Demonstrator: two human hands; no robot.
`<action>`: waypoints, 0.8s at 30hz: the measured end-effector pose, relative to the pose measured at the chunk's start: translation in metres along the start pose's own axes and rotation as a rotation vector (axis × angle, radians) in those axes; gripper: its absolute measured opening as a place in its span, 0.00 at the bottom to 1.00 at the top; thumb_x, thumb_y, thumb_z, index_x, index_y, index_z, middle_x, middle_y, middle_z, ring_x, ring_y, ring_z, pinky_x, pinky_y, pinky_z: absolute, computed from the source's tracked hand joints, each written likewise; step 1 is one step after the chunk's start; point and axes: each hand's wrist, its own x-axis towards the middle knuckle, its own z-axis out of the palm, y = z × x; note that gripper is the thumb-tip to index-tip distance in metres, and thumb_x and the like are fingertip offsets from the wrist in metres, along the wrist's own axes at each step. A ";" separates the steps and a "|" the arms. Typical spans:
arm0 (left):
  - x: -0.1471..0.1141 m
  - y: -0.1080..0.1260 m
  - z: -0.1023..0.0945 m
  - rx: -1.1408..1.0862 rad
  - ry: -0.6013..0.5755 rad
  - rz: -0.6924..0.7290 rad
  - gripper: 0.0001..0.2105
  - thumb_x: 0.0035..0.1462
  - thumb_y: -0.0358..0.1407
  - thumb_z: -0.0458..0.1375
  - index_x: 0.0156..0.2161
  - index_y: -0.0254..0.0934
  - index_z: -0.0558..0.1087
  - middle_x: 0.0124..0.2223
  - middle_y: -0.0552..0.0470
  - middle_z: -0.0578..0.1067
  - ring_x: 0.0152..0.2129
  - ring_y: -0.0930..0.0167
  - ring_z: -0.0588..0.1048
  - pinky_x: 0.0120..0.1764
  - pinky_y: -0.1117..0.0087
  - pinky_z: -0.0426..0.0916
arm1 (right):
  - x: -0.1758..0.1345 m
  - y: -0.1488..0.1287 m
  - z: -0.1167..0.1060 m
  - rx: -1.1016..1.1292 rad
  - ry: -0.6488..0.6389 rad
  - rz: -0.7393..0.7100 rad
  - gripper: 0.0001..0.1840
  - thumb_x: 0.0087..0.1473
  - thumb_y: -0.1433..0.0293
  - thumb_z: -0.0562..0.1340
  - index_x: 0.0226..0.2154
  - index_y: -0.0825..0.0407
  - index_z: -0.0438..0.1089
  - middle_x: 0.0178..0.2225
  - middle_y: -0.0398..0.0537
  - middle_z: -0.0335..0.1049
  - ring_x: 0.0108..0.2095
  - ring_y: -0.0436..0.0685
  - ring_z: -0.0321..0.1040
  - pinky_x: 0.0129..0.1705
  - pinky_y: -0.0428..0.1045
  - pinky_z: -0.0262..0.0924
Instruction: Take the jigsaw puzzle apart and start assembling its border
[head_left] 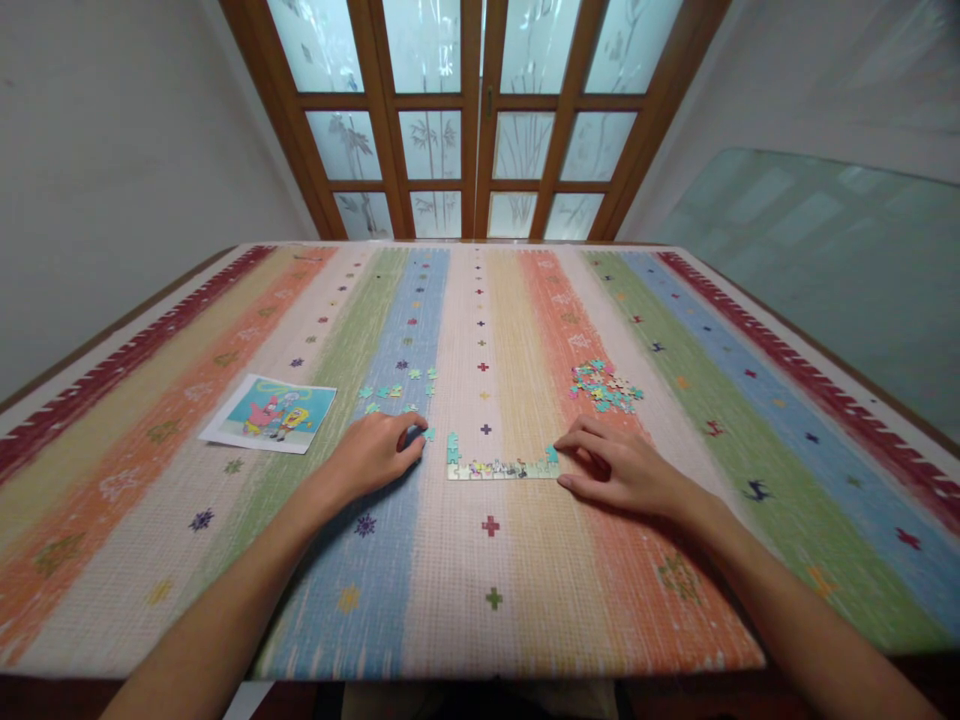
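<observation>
A partly joined jigsaw puzzle (502, 471) lies flat on the striped tablecloth, a bottom row with short teal sides rising at both ends. My right hand (619, 467) is at its right end, index fingertip against the teal side piece and thumb at the lower corner. Left of the puzzle, my left hand (379, 452) is curled in a pinch, with a small teal puzzle piece (430, 434) at its fingertips. Beyond that hand several loose teal pieces (390, 391) are spread on the blue stripe. A heap of mixed pieces (606, 386) sits past my right hand.
A printed picture (274, 414) of two cartoon figures lies on the cloth left of my left hand. The striped tablecloth (491, 570) covers the table. Wooden doors with frosted panes (431, 140) stand behind its far edge, and a glass panel (832, 270) leans at right.
</observation>
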 end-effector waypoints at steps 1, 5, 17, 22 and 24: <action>0.000 0.000 -0.001 -0.003 0.002 0.000 0.14 0.63 0.38 0.53 0.48 0.37 0.78 0.26 0.52 0.74 0.23 0.67 0.70 0.33 0.67 0.63 | 0.000 0.000 0.000 0.000 0.000 0.000 0.12 0.61 0.62 0.62 0.43 0.51 0.71 0.38 0.51 0.69 0.32 0.56 0.68 0.35 0.52 0.61; 0.000 0.002 -0.003 -0.014 -0.001 -0.010 0.13 0.63 0.38 0.54 0.46 0.36 0.78 0.25 0.53 0.73 0.23 0.68 0.70 0.32 0.67 0.62 | 0.000 0.000 0.000 -0.010 0.005 -0.003 0.11 0.62 0.62 0.62 0.43 0.51 0.71 0.38 0.51 0.70 0.32 0.56 0.68 0.35 0.52 0.61; 0.000 0.000 -0.005 -0.052 -0.015 -0.003 0.12 0.64 0.37 0.54 0.43 0.36 0.79 0.24 0.52 0.72 0.23 0.67 0.69 0.34 0.66 0.63 | 0.001 0.000 0.000 0.003 0.021 -0.027 0.10 0.62 0.63 0.62 0.43 0.51 0.72 0.36 0.50 0.69 0.31 0.56 0.67 0.34 0.52 0.62; 0.000 0.000 -0.004 -0.046 0.001 0.000 0.12 0.64 0.36 0.53 0.42 0.36 0.79 0.25 0.52 0.74 0.22 0.68 0.70 0.33 0.66 0.63 | 0.001 0.000 0.000 0.002 0.017 -0.027 0.11 0.62 0.63 0.62 0.44 0.51 0.72 0.36 0.50 0.69 0.31 0.56 0.67 0.34 0.51 0.62; 0.000 0.000 -0.003 -0.041 0.016 0.003 0.12 0.64 0.36 0.53 0.41 0.37 0.79 0.25 0.51 0.74 0.23 0.67 0.70 0.34 0.66 0.63 | 0.001 0.000 -0.001 0.002 0.017 -0.028 0.11 0.61 0.63 0.62 0.44 0.51 0.72 0.36 0.50 0.69 0.31 0.56 0.67 0.34 0.51 0.62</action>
